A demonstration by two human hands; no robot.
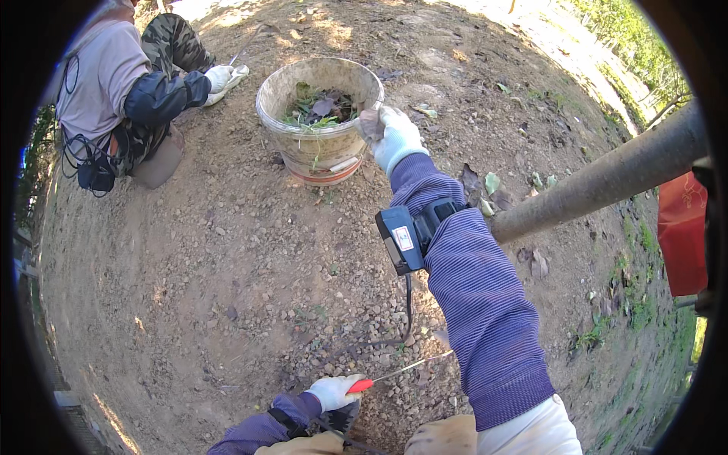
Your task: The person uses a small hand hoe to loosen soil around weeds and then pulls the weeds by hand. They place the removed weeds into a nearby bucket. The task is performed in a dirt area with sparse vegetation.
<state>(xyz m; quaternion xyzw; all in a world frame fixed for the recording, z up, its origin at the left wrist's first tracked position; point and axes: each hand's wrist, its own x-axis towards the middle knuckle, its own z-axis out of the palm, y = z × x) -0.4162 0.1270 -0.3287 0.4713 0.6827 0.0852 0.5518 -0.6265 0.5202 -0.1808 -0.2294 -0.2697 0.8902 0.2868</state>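
My right hand (397, 139), in a white work glove, reaches out to the right rim of a dirty white plastic bucket (321, 149). Pinched in its fingers is a brownish dry leaf (371, 125). Green weeds and dark dead leaves (323, 108) lie inside the bucket. Low in the picture, my gloved left hand (336, 392) grips the red handle of a hand tool (360, 386). Its thin metal shaft points right, just above the soil, and its far end meets the edge of my right sleeve, so the tip cannot be made out.
A co-worker (114, 85) crouches at upper left, a gloved hand (219, 78) near the ground. A slanting tree trunk (603, 173) crosses the right side, with a red cloth-like item (681, 233) beyond it. Dry leaves (539, 264) dot the stony soil (227, 273).
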